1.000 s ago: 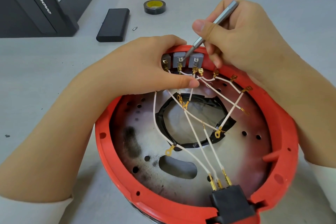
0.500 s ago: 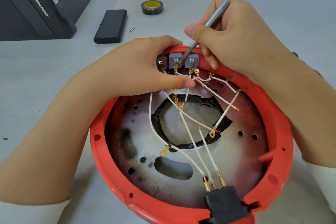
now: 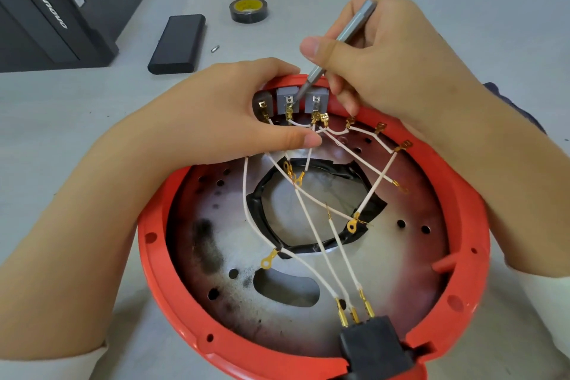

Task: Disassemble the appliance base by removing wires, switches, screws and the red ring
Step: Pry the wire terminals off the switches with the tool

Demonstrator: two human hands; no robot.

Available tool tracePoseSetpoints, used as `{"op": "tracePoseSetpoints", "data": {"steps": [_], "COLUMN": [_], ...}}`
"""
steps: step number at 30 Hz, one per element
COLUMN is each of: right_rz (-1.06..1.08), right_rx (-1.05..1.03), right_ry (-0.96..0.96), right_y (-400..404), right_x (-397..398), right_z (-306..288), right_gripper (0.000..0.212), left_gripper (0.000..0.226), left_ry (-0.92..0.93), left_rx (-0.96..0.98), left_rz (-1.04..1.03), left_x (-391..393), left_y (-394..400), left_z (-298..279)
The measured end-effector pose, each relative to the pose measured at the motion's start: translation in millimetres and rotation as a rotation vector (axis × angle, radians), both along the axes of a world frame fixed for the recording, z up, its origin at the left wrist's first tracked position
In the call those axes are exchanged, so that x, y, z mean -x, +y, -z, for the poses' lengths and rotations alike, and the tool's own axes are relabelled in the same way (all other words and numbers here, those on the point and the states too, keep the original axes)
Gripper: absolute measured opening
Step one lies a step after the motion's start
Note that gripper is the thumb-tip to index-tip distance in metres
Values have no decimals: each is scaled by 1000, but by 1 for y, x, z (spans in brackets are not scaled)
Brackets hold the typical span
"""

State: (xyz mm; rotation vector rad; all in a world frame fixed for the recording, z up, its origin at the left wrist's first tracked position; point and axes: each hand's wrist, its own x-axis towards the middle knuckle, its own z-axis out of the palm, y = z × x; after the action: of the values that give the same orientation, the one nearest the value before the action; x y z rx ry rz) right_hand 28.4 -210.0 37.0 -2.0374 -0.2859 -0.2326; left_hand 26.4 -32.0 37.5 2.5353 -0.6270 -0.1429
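The appliance base lies open side up, a red ring (image 3: 160,274) around a scorched metal plate (image 3: 216,256). Several white wires (image 3: 311,225) with gold terminals cross it from a black connector (image 3: 374,345) at the near rim to grey switches (image 3: 287,97) at the far rim. My left hand (image 3: 222,114) grips the far rim beside the switches, thumb lying over the wires. My right hand (image 3: 391,62) holds a grey screwdriver (image 3: 339,40), its tip on a terminal of the middle switch.
On the grey table behind the base lie a black rectangular case (image 3: 177,43), a roll of black tape (image 3: 248,9) and a small metal bit (image 3: 215,48). A black computer tower (image 3: 52,15) stands at the far left.
Both hands keep their holds. The screwdriver has tilted slightly more upright, its tip still at the middle switch. The view shifted a little.
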Motion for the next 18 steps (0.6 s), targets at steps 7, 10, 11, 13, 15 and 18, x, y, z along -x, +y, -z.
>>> {"op": "tracePoseSetpoints", "data": {"steps": [7, 10, 11, 13, 15, 18], "right_rz": [19, 34, 35, 29, 27, 29], "right_rx": [26, 84, 107, 140, 150, 150], "right_ry": [-17, -33, -42, -57, -70, -74], "right_y": [0, 1, 2, 4, 4, 4], "right_x": [1, 3, 3, 5, 7, 9], "right_z": [0, -1, -2, -3, -4, -4], "right_gripper": [22, 22, 21, 21, 22, 20], "left_gripper": [72, 70, 70, 69, 69, 69], "left_ry": [-4, -5, -7, -7, -11, -19], "left_rx": [-5, 0, 0, 3, 4, 2], "left_rz": [9, 13, 14, 15, 19, 18], "left_x": [0, 0, 0, 0, -1, 0], "left_y": [1, 0, 0, 1, 1, 1], "left_z": [0, 0, 0, 0, 1, 1]}}
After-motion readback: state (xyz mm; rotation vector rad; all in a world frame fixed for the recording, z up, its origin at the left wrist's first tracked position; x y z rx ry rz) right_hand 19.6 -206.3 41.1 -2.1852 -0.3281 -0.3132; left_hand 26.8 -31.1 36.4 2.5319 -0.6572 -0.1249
